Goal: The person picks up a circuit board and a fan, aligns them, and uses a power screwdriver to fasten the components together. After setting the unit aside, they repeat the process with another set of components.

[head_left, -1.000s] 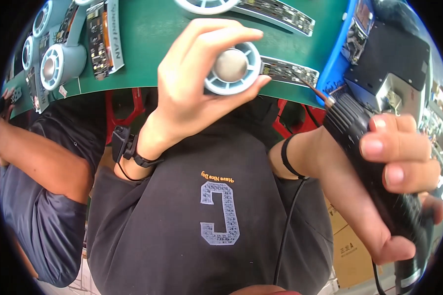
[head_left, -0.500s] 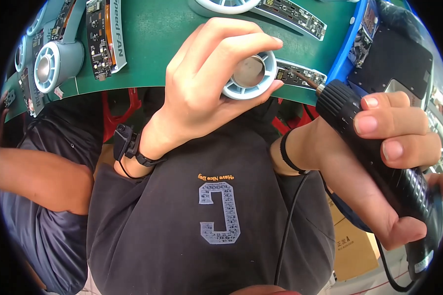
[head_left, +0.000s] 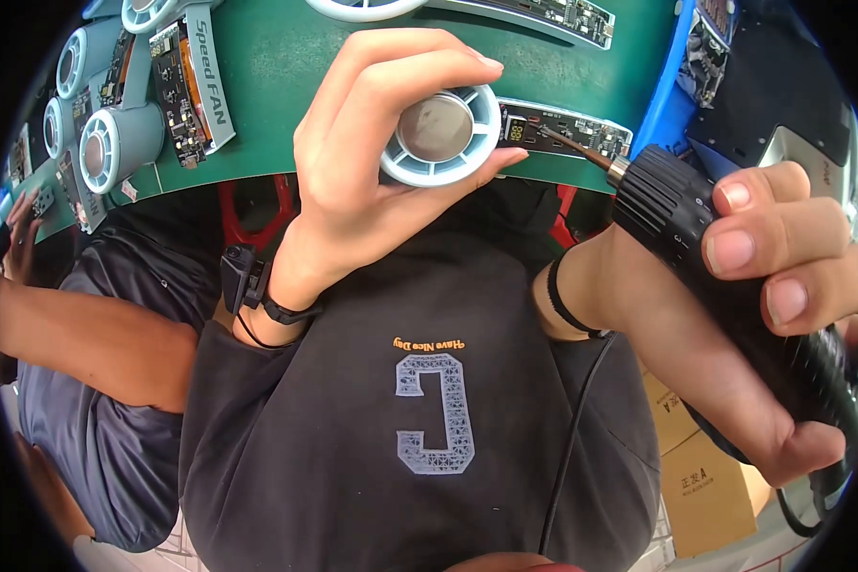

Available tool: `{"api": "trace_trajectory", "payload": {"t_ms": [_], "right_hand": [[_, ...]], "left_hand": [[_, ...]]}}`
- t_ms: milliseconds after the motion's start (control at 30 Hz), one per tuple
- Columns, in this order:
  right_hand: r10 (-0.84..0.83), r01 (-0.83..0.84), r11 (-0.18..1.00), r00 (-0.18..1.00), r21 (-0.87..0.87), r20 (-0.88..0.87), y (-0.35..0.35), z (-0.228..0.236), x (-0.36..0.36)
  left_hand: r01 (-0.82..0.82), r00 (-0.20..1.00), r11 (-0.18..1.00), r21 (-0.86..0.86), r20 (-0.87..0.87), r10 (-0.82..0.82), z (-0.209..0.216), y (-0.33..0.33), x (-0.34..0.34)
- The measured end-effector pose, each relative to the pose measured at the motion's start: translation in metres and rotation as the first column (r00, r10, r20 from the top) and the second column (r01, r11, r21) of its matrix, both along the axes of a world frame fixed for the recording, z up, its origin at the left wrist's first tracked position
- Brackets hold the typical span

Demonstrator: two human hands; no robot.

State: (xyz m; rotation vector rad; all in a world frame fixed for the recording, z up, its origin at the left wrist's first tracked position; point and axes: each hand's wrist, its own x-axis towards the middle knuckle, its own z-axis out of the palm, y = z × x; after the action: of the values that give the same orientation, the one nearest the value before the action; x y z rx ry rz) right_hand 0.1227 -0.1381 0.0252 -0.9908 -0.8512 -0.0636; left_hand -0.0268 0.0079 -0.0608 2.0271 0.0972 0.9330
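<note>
Above the near edge of the green table, my left hand [head_left: 348, 157] wraps round the light-blue, round head of a handheld fan [head_left: 491, 143], whose silvery disc faces up. An open handle with a black circuit board [head_left: 567, 131] extends to the right from behind that head. My right hand [head_left: 772, 257] is closed round a black electric screwdriver [head_left: 663, 205], held at a slant. Its thin bit points up and left and overlaps the board in view; whether it touches a screw cannot be made out.
Several similar open fans [head_left: 114, 148] lie at the left of the green table [head_left: 276, 105], and another [head_left: 534, 14] at the far side. A blue bin [head_left: 660, 91] stands at the right. A co-worker's arm [head_left: 95, 334] is close on my left. Cardboard boxes [head_left: 710, 496] sit below right.
My left hand and the fan have shifted left in view, and more of the circuit board shows. The screwdriver has stayed nearly where it was, its bit now overlapping the board further along.
</note>
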Motion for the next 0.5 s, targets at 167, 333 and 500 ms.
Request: {"api": "trace_trajectory", "payload": {"t_ms": [167, 333, 500], "right_hand": [[0.049, -0.036, 0.990, 0.994, 0.135, -0.097, 0.006, 0.000, -0.012], [0.099, -0.045, 0.962, 0.977, 0.268, -0.188, 0.007, 0.011, -0.040], [0.110, -0.062, 0.945, 0.985, 0.320, -0.135, 0.011, 0.006, -0.030]], "left_hand": [[-0.031, 0.999, 1.000, 0.000, -0.044, 0.031, 0.018, -0.003, -0.001], [-0.044, 0.995, 0.976, 0.212, -0.082, 0.063, 0.037, -0.009, -0.012], [-0.065, 0.992, 0.947, 0.316, -0.080, 0.095, 0.031, -0.013, -0.021]]}}
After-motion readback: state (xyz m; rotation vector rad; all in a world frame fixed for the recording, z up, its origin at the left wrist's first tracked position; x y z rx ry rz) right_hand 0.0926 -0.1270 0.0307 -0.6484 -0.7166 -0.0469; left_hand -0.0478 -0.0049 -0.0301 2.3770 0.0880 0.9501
